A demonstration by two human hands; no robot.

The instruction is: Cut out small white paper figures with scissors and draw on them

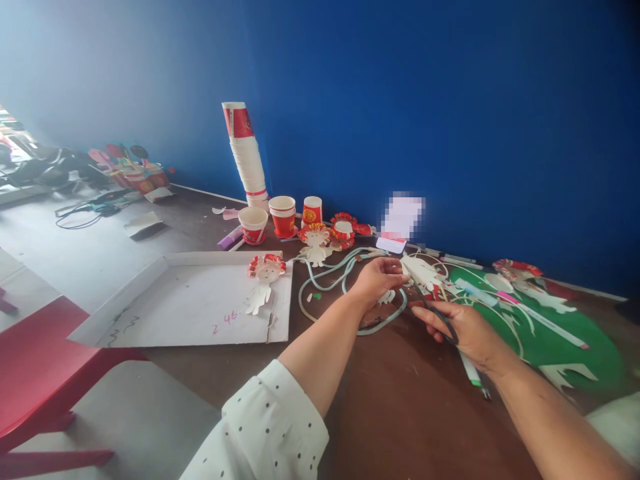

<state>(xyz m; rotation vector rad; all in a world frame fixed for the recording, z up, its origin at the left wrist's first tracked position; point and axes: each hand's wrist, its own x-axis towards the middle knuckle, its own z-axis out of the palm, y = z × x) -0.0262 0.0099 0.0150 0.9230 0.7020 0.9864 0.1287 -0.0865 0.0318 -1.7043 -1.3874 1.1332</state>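
Observation:
My right hand (465, 328) grips a pair of dark-handled scissors (445, 320), their blades directed up and left. At the blade tips is a white paper cut-out (423, 272) with jagged edges. My left hand (380, 280) is closed in a pinch at the left edge of that cut-out, though its fingers partly hide the contact. Below the left fingers lies a small white paper piece (387, 297). A pale blue cable (327, 285) loops across the brown table (390, 400) around my left hand.
A white cardboard tray (180, 320) holds a lion-like paper figure (267, 268). Behind stand red-and-white paper cups (253, 225) and a tall cup stack (247, 160). A phone (400, 223) leans on the blue wall. Markers (545, 320) lie on a green sheet (590, 350). A red chair (40, 367) is left.

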